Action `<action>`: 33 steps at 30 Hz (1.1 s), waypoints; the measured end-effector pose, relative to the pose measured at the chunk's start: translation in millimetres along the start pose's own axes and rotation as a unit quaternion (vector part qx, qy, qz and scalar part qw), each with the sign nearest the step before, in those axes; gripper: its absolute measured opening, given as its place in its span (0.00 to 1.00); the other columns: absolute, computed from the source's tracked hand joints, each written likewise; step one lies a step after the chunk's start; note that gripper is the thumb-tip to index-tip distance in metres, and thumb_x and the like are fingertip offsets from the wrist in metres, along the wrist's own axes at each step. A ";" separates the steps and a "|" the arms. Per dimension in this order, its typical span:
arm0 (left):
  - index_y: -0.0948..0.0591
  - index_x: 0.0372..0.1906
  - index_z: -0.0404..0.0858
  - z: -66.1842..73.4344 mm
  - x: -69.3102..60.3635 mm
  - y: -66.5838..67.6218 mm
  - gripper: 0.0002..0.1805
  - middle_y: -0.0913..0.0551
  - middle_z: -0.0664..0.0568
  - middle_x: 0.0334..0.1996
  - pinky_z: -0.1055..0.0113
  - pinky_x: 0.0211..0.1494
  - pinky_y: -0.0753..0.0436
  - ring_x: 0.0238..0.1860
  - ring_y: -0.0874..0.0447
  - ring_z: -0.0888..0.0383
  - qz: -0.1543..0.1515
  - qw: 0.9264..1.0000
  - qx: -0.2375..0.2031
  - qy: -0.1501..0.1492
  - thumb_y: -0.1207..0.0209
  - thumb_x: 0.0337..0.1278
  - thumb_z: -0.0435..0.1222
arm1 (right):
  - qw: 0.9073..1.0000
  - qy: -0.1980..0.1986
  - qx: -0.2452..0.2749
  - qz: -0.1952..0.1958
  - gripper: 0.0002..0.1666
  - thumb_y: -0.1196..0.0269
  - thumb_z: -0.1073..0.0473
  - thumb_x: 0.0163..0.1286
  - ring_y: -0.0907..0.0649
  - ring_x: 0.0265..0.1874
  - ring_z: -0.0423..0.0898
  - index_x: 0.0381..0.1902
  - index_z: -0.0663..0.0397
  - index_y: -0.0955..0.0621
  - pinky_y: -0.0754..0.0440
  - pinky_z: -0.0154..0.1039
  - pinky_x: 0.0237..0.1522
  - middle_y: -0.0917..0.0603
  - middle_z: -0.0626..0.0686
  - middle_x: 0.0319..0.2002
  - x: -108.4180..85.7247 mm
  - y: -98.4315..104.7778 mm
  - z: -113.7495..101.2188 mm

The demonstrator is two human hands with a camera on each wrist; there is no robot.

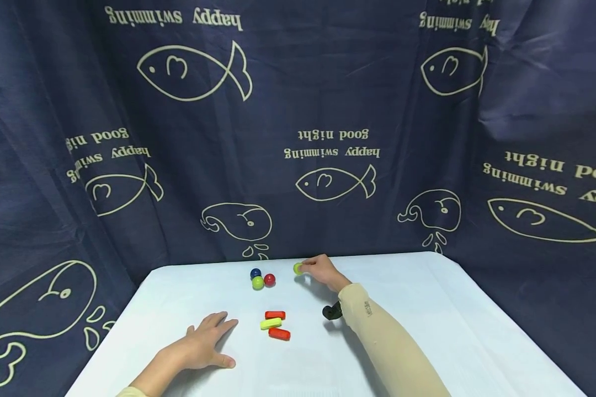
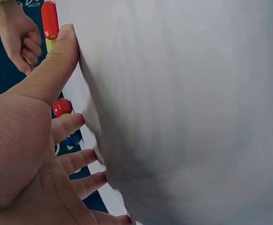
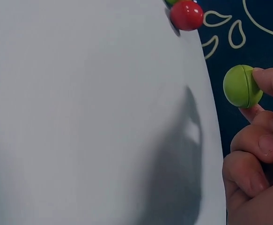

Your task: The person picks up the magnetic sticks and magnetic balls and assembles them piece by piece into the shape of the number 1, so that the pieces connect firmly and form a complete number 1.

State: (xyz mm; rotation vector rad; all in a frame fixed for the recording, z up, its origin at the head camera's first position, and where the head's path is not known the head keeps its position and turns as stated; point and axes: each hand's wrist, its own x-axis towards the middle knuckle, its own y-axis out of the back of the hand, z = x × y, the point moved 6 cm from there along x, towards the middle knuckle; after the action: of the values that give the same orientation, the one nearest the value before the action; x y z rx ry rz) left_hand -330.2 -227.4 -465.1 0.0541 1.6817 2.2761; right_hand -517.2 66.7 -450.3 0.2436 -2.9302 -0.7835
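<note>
My right hand (image 1: 323,270) is near the table's far edge. Its thumb and finger pinch a lime-green ball (image 3: 241,86) with a seam round it, the other fingers curled beneath. Left of that hand, a blue ball (image 1: 255,273), another green ball (image 1: 257,283) and a red ball (image 1: 270,280) sit close together. My left hand (image 1: 201,344) is palm down low over the front left of the table, fingers spread, holding nothing. To its right lie a red block (image 1: 275,315), a yellow block (image 1: 271,323) and another red block (image 1: 280,334), all small and elongated.
A white table (image 1: 402,309) spreads under both hands. Behind it hangs a dark blue curtain (image 1: 268,121) printed with fish and upside-down lettering. A black device (image 1: 333,311) is at the right wrist, above the table.
</note>
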 end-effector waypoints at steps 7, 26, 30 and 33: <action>0.29 0.72 0.44 0.0 -0.5 0.0 0.56 0.38 0.36 0.74 0.18 0.61 0.46 0.74 0.43 0.31 0.004 1.000 -0.002 -0.005 0.28 0.33 0.65 | 1.000 -0.005 -0.001 -0.010 0.23 0.30 0.47 0.64 0.21 0.45 0.44 0.52 0.52 0.13 0.26 0.37 0.41 0.13 0.52 0.53 -7.1 13.9 3.3; 0.29 0.72 0.44 0.5 0.1 -0.7 0.56 0.37 0.36 0.74 0.18 0.61 0.46 0.74 0.43 0.32 0.004 1.000 -0.001 -0.005 0.27 0.33 0.65 | 0.999 -0.034 0.007 -0.005 0.19 0.31 0.47 0.65 0.42 0.11 0.40 0.50 0.48 0.11 0.42 0.35 0.15 0.36 0.42 0.11 -14.6 45.6 33.8; 0.28 0.72 0.44 0.8 -0.1 0.2 0.56 0.38 0.36 0.74 0.19 0.62 0.47 0.74 0.43 0.32 0.005 1.000 -0.002 0.001 0.27 0.32 0.65 | 0.999 -0.043 0.002 0.005 0.19 0.30 0.46 0.64 0.41 0.13 0.41 0.49 0.48 0.11 0.40 0.35 0.17 0.27 0.44 0.16 -17.5 52.5 39.0; 0.28 0.72 0.44 0.8 -1.0 0.5 0.56 0.38 0.36 0.74 0.19 0.62 0.47 0.74 0.43 0.32 0.005 1.000 -0.005 0.001 0.27 0.32 0.65 | 0.999 -0.044 -0.004 0.012 0.19 0.30 0.46 0.64 0.36 0.19 0.41 0.49 0.47 0.11 0.36 0.35 0.21 0.14 0.47 0.33 -21.9 56.5 41.2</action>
State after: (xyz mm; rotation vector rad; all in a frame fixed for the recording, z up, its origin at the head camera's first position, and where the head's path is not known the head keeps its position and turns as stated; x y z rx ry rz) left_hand -329.1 -227.1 -464.2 0.0576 1.6742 2.2927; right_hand -508.6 139.0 -458.6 0.1758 -3.0054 -0.8231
